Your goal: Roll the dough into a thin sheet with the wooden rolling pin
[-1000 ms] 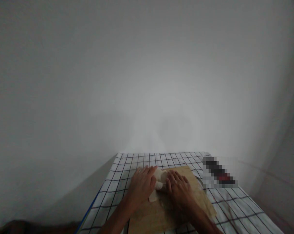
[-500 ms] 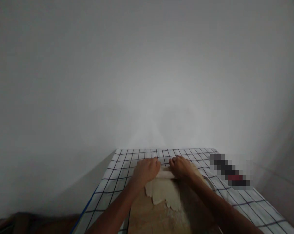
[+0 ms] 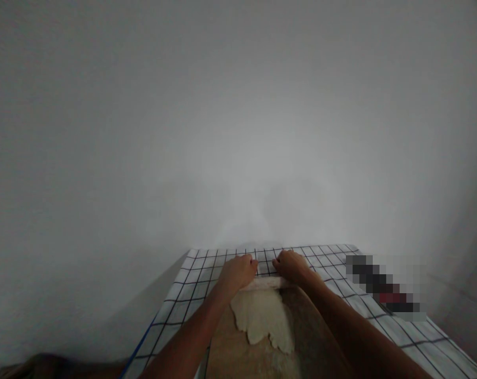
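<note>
A pale rolling pin (image 3: 265, 283) lies crosswise at the far end of a flattened sheet of dough (image 3: 260, 318). My left hand (image 3: 241, 269) is closed, its heel over the pin's left end. Over the right end is my right hand (image 3: 291, 265), also closed, with a gap between the two fists. The pin's ends are hidden beneath my hands and wrists. Toward me, the dough spreads over a wooden board (image 3: 238, 363) and ends in a ragged, lobed edge.
A white tablecloth with dark grid lines (image 3: 187, 292) covers the table under the board. On its right side lies a dark, partly red object (image 3: 383, 287), blurred by pixels. A plain pale wall (image 3: 238, 131) rises behind the table's far edge.
Both hands and the rolling pin have moved a little away from me, uncovering more dough behind the pin. The view has shifted slightly, so the table sits lower.
</note>
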The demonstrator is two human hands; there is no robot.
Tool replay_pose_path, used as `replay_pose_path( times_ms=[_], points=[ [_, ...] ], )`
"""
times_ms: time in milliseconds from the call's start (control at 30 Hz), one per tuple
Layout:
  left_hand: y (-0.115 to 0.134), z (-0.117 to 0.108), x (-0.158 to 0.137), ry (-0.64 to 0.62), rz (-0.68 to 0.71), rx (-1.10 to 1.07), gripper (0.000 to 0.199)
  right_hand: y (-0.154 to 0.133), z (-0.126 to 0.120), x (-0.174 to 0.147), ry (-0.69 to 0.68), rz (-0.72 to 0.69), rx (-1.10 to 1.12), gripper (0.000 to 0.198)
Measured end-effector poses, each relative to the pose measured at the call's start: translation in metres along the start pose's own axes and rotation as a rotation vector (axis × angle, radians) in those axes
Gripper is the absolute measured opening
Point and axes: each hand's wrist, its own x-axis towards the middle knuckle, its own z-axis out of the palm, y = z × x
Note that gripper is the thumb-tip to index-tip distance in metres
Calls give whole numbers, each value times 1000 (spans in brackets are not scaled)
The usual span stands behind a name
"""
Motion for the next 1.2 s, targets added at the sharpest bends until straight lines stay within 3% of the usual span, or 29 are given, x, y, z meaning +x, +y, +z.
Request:
replay_pose_path(
  times_ms=[167, 333, 633, 967, 1100, 1200],
  points=[
    [-1, 1, -18, 65, -1, 29, 39, 3, 5, -21, 0, -85, -23, 28],
    [1, -2, -44, 126, 90, 67, 34, -5, 4, -49, 110, -28, -23, 34],
    [7, 9, -93, 246, 104, 118, 43, -17, -1, -102, 215, -90, 38, 38],
    [-2, 21, -151, 363, 203, 77, 48, -28, 12, -160, 258, -127, 104, 48],
    [-3, 24, -179, 299, 188, -40, 52, -28, 17, -180, 324, -240, 158, 35],
    [-9, 5, -185, 108, 137, -280, 51, -18, 12, -182, 312, -305, 171, 22]
  ],
)
